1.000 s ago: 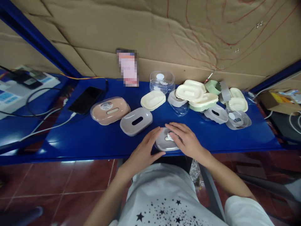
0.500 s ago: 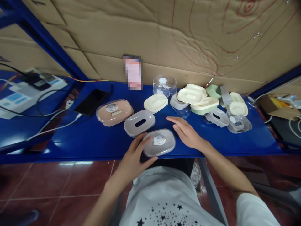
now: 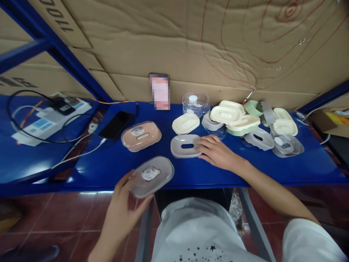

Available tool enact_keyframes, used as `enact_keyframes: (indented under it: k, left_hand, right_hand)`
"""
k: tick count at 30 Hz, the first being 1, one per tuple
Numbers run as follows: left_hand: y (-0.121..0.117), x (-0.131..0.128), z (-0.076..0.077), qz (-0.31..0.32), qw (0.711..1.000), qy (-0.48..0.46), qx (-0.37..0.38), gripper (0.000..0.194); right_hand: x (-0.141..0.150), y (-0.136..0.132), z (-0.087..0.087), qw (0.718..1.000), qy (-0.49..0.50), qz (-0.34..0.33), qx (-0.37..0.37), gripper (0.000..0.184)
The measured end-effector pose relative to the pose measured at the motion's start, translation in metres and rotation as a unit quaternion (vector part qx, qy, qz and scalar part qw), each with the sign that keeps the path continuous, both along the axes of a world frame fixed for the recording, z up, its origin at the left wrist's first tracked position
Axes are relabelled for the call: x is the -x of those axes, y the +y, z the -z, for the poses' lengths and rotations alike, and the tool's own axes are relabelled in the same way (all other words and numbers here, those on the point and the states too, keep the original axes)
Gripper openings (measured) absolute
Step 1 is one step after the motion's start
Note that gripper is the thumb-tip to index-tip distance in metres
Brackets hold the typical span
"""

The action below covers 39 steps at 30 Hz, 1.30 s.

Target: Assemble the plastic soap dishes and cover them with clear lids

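My left hand grips a grey soap box with a clear lid and a round sticker, held at the blue table's front edge. My right hand lies with its fingers on the right end of a grey slotted tray in the middle of the table. A pink lidded soap box stands to the left of that tray. A cream tray sits just behind it.
A pile of cream, green, grey and clear soap-box parts fills the back right. A black phone with a white cable, a power strip and a blurred card lie at the left and back. Cardboard lines the wall.
My left hand has carried the lidded grey box leftward and off the table's front edge. My right hand has reached forward onto the grey slotted tray. The view has shifted left.
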<state>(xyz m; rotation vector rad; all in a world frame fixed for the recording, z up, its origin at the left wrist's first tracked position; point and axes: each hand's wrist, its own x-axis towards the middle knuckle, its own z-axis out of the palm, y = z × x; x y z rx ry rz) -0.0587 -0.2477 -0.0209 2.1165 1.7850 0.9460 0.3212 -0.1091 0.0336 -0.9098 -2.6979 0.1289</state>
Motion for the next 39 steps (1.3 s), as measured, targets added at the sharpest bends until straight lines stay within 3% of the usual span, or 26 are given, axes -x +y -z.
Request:
enact_keyframes:
  k: [4,8,10,13,16,20,23,26,29,33,36,39]
  left_hand:
    - [0.019,0.000,0.003,-0.031,0.999,-0.014,-0.021,0.077]
    - [0.019,-0.036,-0.004,-0.061,0.984,0.017,-0.168,0.084]
    - [0.013,-0.063,-0.009,-0.017,0.971,0.034,-0.234,0.079]
    - [0.012,-0.101,-0.014,0.105,0.973,0.061,-0.197,0.061]
    - [0.024,-0.126,-0.016,0.140,0.973,0.118,-0.140,0.044]
    - [0.034,-0.133,-0.022,0.196,0.965,0.106,-0.136,0.021]
    - [0.034,-0.134,-0.031,0.213,0.963,0.060,-0.155,0.021]
    - [0.051,-0.140,-0.038,0.201,0.961,0.050,-0.182,0.024]
    - [0.088,-0.148,-0.038,0.183,0.966,0.063,-0.173,0.023]
    - [0.129,-0.154,-0.035,0.162,0.971,0.113,-0.134,0.023]
    - [0.131,-0.153,-0.033,0.169,0.965,0.158,-0.126,0.022]
    - [0.118,-0.148,-0.029,0.203,0.955,0.179,-0.124,0.019]
  right_hand:
    - [-0.025,-0.006,-0.009,0.996,0.046,0.036,0.066,0.033]
    - [-0.012,0.040,-0.003,0.998,0.033,0.049,0.037,0.056]
    - [0.002,0.065,0.001,0.998,-0.001,0.056,0.025,0.056]
    - [0.017,0.082,0.002,0.998,-0.032,0.052,0.031,0.037]
    - [0.016,0.069,0.001,0.998,-0.009,0.020,0.064,0.022]
    - [-0.009,0.021,-0.002,0.988,0.073,0.007,0.137,0.035]
    - [-0.035,-0.018,-0.002,0.977,0.144,0.032,0.156,0.045]
    - [-0.057,-0.039,0.000,0.965,0.201,0.087,0.140,0.053]
    - [-0.067,-0.035,0.003,0.967,0.190,0.133,0.105,0.057]
    - [-0.060,-0.016,0.008,0.986,0.096,0.115,0.071,0.059]
    - [-0.050,-0.009,0.014,0.993,0.055,0.093,0.036,0.060]
    - [-0.044,-0.014,0.022,0.996,0.030,0.081,-0.008,0.042]
